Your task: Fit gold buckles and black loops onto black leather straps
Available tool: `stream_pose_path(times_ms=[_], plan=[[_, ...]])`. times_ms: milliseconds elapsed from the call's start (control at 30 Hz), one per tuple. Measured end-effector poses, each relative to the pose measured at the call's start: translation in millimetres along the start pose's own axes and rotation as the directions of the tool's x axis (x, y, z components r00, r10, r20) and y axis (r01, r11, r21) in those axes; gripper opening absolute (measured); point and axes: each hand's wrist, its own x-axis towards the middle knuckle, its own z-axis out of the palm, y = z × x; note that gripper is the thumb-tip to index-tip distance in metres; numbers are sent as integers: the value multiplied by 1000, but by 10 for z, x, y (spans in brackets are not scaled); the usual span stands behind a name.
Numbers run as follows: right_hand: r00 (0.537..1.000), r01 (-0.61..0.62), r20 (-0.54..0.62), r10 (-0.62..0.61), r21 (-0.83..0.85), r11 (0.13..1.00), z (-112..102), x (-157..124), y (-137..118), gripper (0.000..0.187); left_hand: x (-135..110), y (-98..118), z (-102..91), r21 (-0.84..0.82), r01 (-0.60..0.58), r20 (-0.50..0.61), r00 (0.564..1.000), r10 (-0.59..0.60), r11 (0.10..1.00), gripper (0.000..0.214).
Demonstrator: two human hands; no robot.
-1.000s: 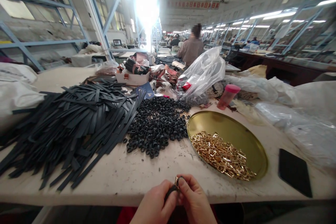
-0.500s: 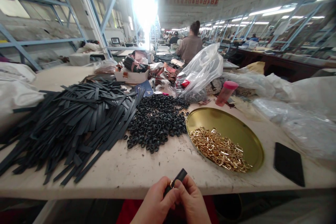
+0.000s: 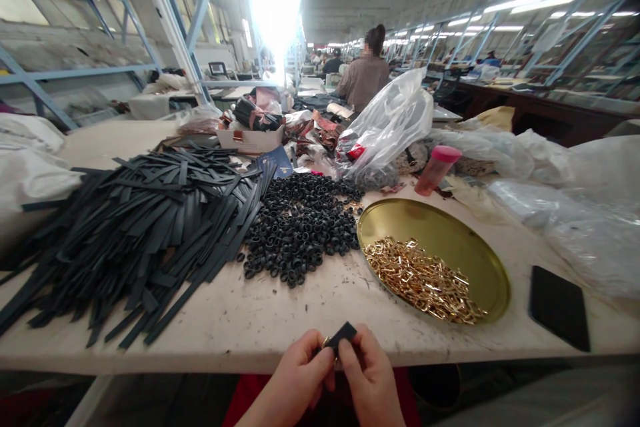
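My left hand [image 3: 295,380] and my right hand [image 3: 367,377] meet at the near table edge, both pinching one dark strap end [image 3: 342,333] with a small gold buckle [image 3: 326,342] on it. Beyond them on the table lie a big heap of dark straps [image 3: 135,227], a pile of black loops [image 3: 297,227], and a round gold tray [image 3: 470,247] holding several gold buckles [image 3: 423,280].
A black phone [image 3: 559,307] lies at the right. A pink-capped bottle [image 3: 434,170], clear plastic bags [image 3: 387,127] and a white box [image 3: 250,139] stand behind the piles. A person [image 3: 365,77] sits farther down the table, back turned. White bags lie at far left.
The strap end has come out farther past the buckle between my fingers and now shows as a flat dark tab. My hands stay at the table edge.
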Motion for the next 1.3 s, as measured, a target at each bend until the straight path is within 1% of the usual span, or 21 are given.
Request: stream_pose_path(times_ms=[33,67,100,133,200,267,333,467,533,600,667,733,800,867,967,1033,1067,1133,1167,1200,1300], plan=[[997,78,-8,-79,-91,993,-17,0,-10,25,-8,8,-2,50,-21,-33,999,23,999,22],[993,114,-6,-116,-149,982,-35,5,-19,23,-22,23,-9,114,-51,-58,997,58,992,21],[995,102,4,-103,-167,981,-53,15,-26,23,-40,44,-20,184,-81,-69,993,95,980,21],[999,49,23,-46,-151,987,-70,32,-29,23,-57,70,-36,247,-99,-58,991,117,964,21],[992,-97,79,103,-72,993,-91,81,-19,25,-74,122,-82,316,-88,16,996,87,945,23],[969,-197,150,194,2,980,-91,139,11,29,-54,156,-139,339,-63,89,995,34,939,26],[959,-227,180,218,36,973,-74,202,52,34,1,168,-192,343,-44,111,994,6,938,28],[960,-210,190,207,-9,978,-45,346,83,34,128,189,-259,346,-16,55,998,-4,938,28],[959,-202,192,208,-48,978,-43,436,48,33,168,218,-284,394,-33,26,999,25,918,26],[951,-221,209,227,-50,974,-41,525,3,32,194,239,-311,433,-72,41,997,60,898,23],[928,-267,261,265,-30,963,-25,588,-18,33,219,228,-338,400,-101,78,994,76,911,20],[912,-295,296,284,-7,956,3,612,3,34,253,178,-358,308,-84,68,995,67,948,21],[925,-261,282,255,-16,965,23,607,42,35,302,106,-372,198,-50,26,999,46,979,24],[943,-171,279,183,-67,983,13,615,47,34,361,47,-386,98,-25,3,1000,25,995,25],[921,-20,374,105,-224,974,-84,766,-77,37,431,35,-408,34,-65,-18,998,65,997,23],[936,99,349,46,-385,918,-182,992,-212,38,448,73,-406,65,-103,-23,994,105,993,28],[965,171,257,-42,-500,849,-228,1132,-273,33,446,96,-396,92,-110,-20,993,113,990,27],[967,247,145,-211,-738,628,-299,1422,-353,13,427,130,-363,133,-86,-20,996,89,987,22],[964,247,128,-233,-758,604,-321,1551,-368,5,412,138,-345,145,-70,-35,997,76,987,21],[961,250,124,-246,-770,588,-333,1659,-370,5,396,139,-330,152,-59,-61,996,69,987,20],[959,259,125,-253,-744,616,-331,1811,-353,14,348,126,-321,172,-72,-141,985,97,983,18]])
